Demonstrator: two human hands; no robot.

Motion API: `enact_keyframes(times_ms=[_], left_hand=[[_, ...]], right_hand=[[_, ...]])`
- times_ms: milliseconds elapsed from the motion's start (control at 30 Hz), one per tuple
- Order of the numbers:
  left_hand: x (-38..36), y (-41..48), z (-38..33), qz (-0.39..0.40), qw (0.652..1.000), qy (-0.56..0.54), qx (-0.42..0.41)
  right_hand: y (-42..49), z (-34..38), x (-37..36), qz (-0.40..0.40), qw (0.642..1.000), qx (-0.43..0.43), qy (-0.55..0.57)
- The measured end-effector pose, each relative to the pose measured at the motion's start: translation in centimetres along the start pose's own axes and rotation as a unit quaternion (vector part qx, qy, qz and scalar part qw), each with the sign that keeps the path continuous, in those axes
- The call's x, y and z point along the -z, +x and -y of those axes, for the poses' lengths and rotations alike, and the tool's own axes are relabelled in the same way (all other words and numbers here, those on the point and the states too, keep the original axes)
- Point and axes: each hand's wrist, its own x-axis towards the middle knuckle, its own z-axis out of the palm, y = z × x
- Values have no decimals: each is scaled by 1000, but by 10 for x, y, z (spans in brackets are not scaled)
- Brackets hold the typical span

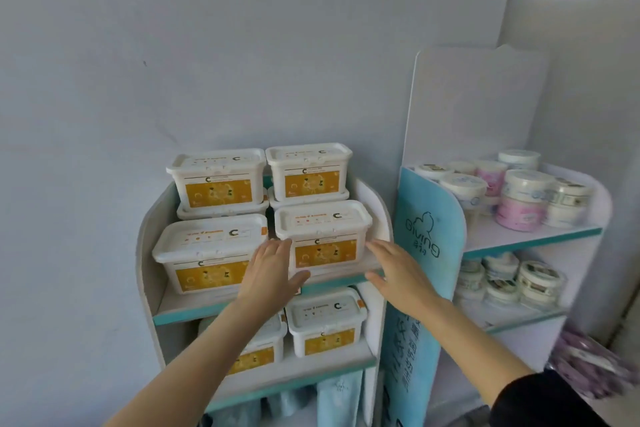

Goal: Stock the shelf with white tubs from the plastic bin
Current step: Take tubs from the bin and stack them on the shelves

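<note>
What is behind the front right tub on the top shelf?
Two white tubs, stacked. The upper tub shows its lid and yellow label; the lower tub shows only its lid rim, its body hidden by the front right tub. Anything further back is covered.

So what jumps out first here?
Stacked white rectangular plastic tubs with orange labels crowd the top level of the white shelf unit with teal edges. The left hand and right hand, both open, flank the front right tub. Round pink and white jars fill the rack to the right.
</note>
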Motion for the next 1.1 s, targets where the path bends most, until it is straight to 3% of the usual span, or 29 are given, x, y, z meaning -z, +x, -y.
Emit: enact_keyframes(times_ms=[333, 567, 1100], left_hand=[[-62, -41, -40, 95, 995, 5, -13], [-126, -83, -112, 191, 981, 4, -25], [-290, -234, -275, 389, 917, -45, 76]], right_hand=[[-83, -65, -5, 36, 994, -102, -2], [-173, -133, 5, 87, 981, -171, -1], [-402, -307, 12, 212, 924, -310, 75]])
